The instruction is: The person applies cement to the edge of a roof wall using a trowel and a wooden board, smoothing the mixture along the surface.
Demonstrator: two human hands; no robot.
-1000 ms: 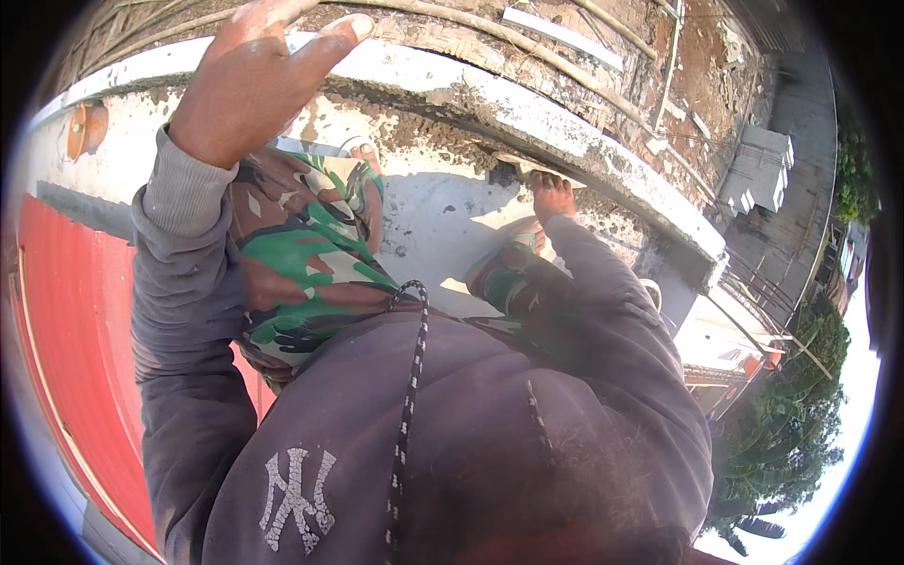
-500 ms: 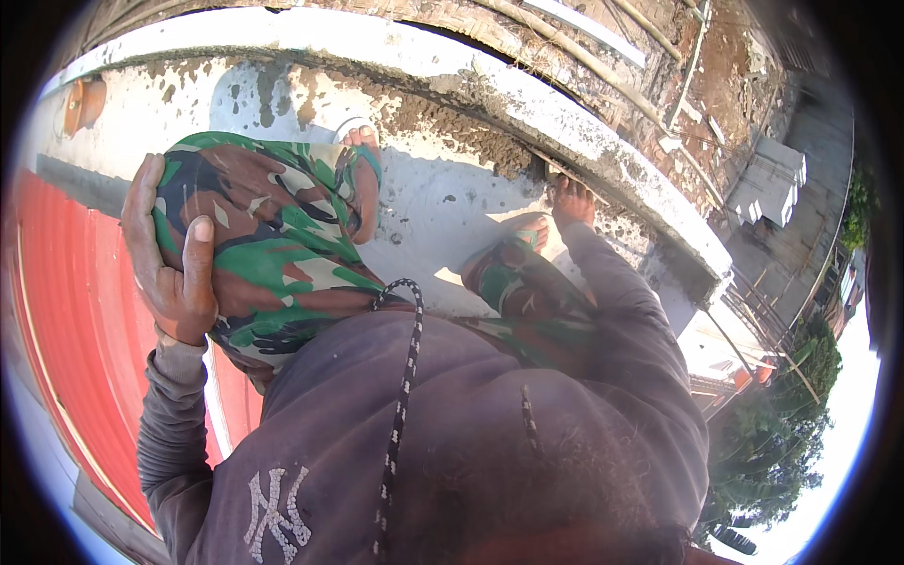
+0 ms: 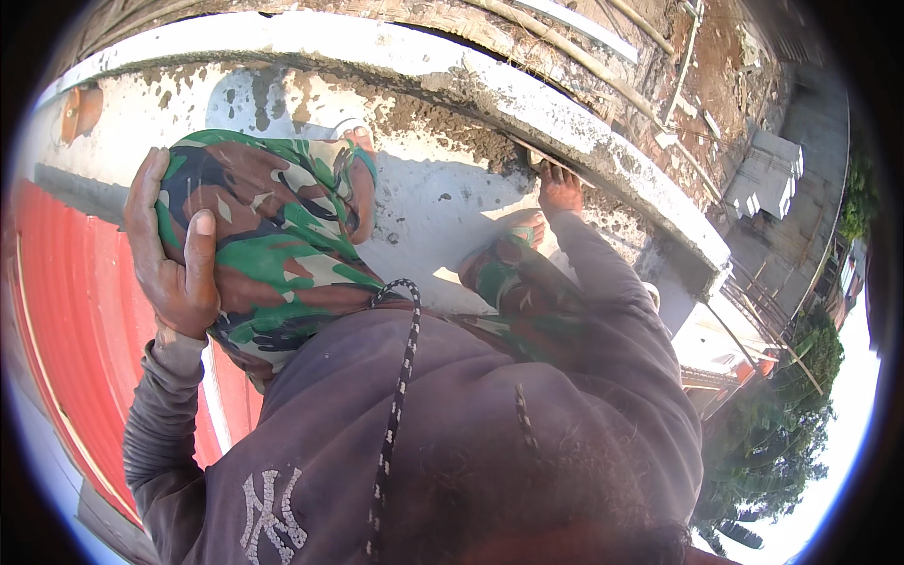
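Note:
My left hand point(image 3: 179, 264) rests on my bent left knee, thumb and fingers spread over the camouflage trousers point(image 3: 273, 217), holding nothing. Reaching out ahead and to the right, my right hand point(image 3: 562, 193) is closed on a thin, long-edged flat tool point(image 3: 533, 151) held along the inner face of a low white wall point(image 3: 508, 89). Most of the tool is hidden by the fingers and the wall's shade, so its exact kind cannot be made out. Dark wet mortar point(image 3: 452, 130) is smeared at the wall's foot, just left of the tool.
My sandalled feet point(image 3: 361, 193) stand on a pale, mortar-spattered floor point(image 3: 419, 212). A red corrugated sheet point(image 3: 85, 311) lies on the left, with an orange-brown round object point(image 3: 83, 113) farther off. Beyond the wall are bamboo poles point(image 3: 574, 56), debris and a grey stack point(image 3: 767, 174).
My right hand has slid a little left and away from me along the wall with the flat tool. My left hand stays on the knee.

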